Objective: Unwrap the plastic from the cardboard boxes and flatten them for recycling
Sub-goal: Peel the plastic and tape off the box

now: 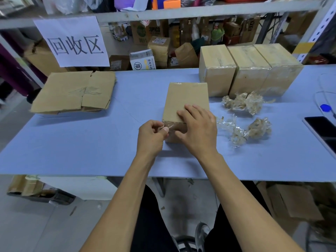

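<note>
The cardboard box point(187, 100) stands upright near the middle of the blue table point(91, 142), close to my edge. My right hand point(197, 127) lies flat on its near top, fingers straight and spread, thumb against the front face. My left hand point(151, 132) pinches a strip of clear plastic wrap point(168, 126) at the box's near left corner, thumb and forefinger closed on it. To the right lie crumpled plastic wads point(244, 102). Three wrapped boxes point(251, 70) stand in a row at the far right, touching. Flattened cardboard point(72, 91) is stacked far left.
</note>
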